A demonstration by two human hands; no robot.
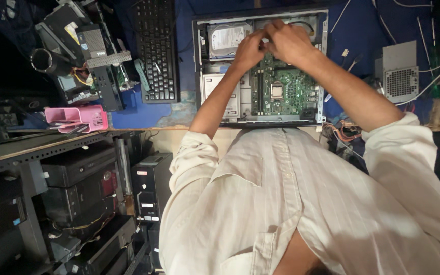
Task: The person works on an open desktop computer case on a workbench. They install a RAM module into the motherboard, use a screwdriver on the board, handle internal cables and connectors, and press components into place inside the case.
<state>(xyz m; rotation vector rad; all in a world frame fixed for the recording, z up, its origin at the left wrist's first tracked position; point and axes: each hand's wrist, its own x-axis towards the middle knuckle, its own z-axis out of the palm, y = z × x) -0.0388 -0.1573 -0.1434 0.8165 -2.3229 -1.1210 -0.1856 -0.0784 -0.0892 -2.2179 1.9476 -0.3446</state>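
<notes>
Green circuit board (286,89) lies exposed in an open desktop computer case (260,66) on a blue work surface (362,30), directly beneath both hands. The left hand (249,49) and right hand (289,42) meet knuckle to knuckle over the case's far end, fingers curled on something too small to make out, just right of a silver hard drive (226,39). A black keyboard (156,51) lies well left of them; a grey power supply (400,71) sits to the right.
</notes>
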